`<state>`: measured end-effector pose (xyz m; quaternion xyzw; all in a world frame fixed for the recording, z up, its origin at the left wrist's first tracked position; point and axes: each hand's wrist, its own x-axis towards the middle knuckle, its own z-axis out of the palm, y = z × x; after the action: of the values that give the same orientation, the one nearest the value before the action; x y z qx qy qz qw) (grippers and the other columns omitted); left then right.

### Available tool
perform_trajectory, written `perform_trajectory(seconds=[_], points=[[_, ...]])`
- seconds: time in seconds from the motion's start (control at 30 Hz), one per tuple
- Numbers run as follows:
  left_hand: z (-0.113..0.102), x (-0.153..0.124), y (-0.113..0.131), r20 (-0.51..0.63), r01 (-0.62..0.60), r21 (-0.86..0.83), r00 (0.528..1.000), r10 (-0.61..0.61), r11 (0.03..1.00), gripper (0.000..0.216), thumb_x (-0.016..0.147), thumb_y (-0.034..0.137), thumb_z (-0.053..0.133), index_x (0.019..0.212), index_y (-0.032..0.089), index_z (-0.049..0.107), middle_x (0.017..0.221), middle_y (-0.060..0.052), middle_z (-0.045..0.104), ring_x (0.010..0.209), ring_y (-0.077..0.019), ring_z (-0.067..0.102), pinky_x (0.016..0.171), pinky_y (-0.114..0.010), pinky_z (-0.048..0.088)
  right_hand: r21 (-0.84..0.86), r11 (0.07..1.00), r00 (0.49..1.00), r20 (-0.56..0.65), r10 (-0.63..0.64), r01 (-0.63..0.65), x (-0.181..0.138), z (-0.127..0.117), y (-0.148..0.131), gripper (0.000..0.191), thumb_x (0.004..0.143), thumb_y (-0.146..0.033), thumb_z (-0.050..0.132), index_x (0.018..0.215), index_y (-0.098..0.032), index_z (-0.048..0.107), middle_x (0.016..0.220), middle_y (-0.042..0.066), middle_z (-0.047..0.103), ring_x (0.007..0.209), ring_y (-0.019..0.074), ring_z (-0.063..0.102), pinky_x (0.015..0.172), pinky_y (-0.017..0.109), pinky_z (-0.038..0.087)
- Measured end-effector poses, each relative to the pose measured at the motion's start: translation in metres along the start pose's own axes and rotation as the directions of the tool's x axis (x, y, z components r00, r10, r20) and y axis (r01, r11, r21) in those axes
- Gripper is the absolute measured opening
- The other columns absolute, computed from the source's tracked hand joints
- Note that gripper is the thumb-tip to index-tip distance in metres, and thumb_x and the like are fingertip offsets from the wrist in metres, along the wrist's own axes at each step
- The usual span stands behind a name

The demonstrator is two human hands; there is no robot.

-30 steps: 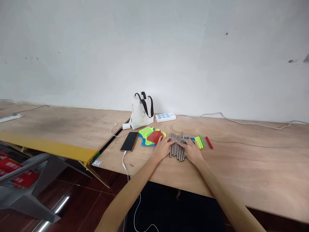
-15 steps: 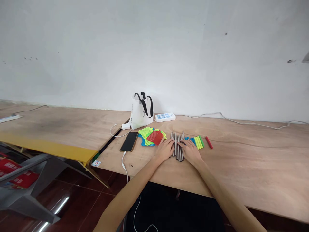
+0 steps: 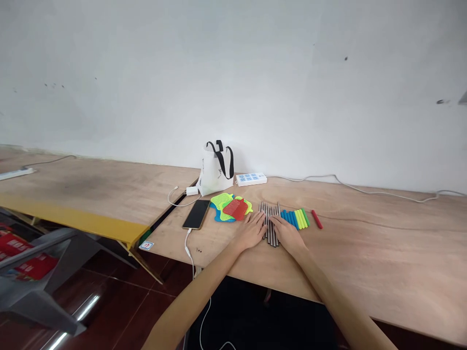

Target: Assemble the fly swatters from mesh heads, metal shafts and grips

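Observation:
Several slim metal rods (image 3: 272, 235) lie side by side on the wooden table, pointing away from me. My left hand (image 3: 251, 230) rests along their left side, fingers stretched out and touching the outer rods. From the right, my right hand (image 3: 288, 232) lies with extended fingers over the rods' right edge. Just beyond that hand is a row of blue, yellow and green foam-like tubes (image 3: 299, 218), partly covered by it. A single red tube (image 3: 316, 219) sits apart at the right. Left of the rods is a loose pile of coloured plastic mesh pieces, a red mesh piece (image 3: 236, 208) on top.
A phone (image 3: 196, 214) with a white cable plugged in lies at the left. Behind stand a white bag (image 3: 213, 170) with black handles and a power strip (image 3: 251, 179), its cord running right along the wall. A gap separates a second table (image 3: 91, 189).
My left hand has shifted slightly right against the rods, and the rods sit closer together. The right hand has slid slightly, showing more of the blue tubes. The view has moved a little.

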<state>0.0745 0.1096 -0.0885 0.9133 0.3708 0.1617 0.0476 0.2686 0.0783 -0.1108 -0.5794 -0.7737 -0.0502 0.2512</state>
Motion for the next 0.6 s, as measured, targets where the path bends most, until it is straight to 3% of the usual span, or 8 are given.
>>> perform_trajectory(seconds=[0.13,0.23,0.33,0.4,0.6], points=[[-0.008,-0.003,0.001,0.079,-0.029,-0.069,0.996,0.035,0.997,0.081,0.098,0.073,0.025,0.158,0.019,0.029,0.165,-0.01,0.027,0.155,-0.0262,0.019,0.127,-0.051,0.014,0.04,0.999,1.0,-0.012,-0.009,0.009,0.0,-0.003,0.0,0.048,0.096,-0.011,0.035,0.136,-0.023,0.061,0.138,0.009,0.061,0.117,0.0205,0.065,0.099,0.036,0.056],[-0.011,-0.005,0.001,0.096,-0.069,-0.074,0.993,0.076,0.995,0.102,0.084,0.087,0.037,0.16,0.021,0.023,0.167,-0.011,0.023,0.155,-0.0294,0.017,0.127,-0.053,0.01,0.082,0.996,0.999,-0.038,-0.029,0.032,-0.002,-0.01,0.001,0.045,0.101,-0.019,0.033,0.136,-0.024,0.061,0.14,0.008,0.06,0.126,0.0191,0.06,0.107,0.037,0.051],[-0.01,-0.007,-0.001,0.089,-0.121,-0.058,0.988,0.126,0.991,0.106,0.082,0.088,0.04,0.162,0.024,0.017,0.167,-0.009,0.022,0.156,-0.0286,0.015,0.127,-0.051,0.008,0.117,0.985,0.992,-0.01,-0.123,0.124,-0.013,-0.019,0.009,0.041,0.103,-0.035,0.042,0.141,-0.029,0.057,0.146,0.005,0.056,0.138,0.0211,0.05,0.119,0.046,0.039],[-0.008,-0.007,-0.003,0.091,-0.151,-0.05,0.984,0.155,0.987,0.103,0.084,0.086,0.041,0.162,0.024,0.015,0.168,-0.008,0.021,0.156,-0.0276,0.016,0.127,-0.051,0.007,0.118,0.971,0.974,0.072,-0.216,0.207,-0.023,-0.024,0.017,0.052,0.1,-0.047,0.052,0.149,-0.031,0.047,0.153,0.004,0.049,0.145,0.0252,0.04,0.122,0.056,0.029],[-0.006,-0.006,-0.002,0.049,-0.143,-0.05,0.988,0.146,0.988,0.1,0.082,0.087,0.044,0.159,0.027,0.024,0.165,-0.007,0.029,0.154,-0.0269,0.023,0.126,-0.053,0.01,0.058,0.985,0.963,0.209,-0.171,0.163,-0.04,-0.038,0.033,0.074,0.093,-0.063,0.055,0.157,-0.032,0.033,0.162,0.006,0.032,0.152,0.0301,0.022,0.123,0.059,0.024]])
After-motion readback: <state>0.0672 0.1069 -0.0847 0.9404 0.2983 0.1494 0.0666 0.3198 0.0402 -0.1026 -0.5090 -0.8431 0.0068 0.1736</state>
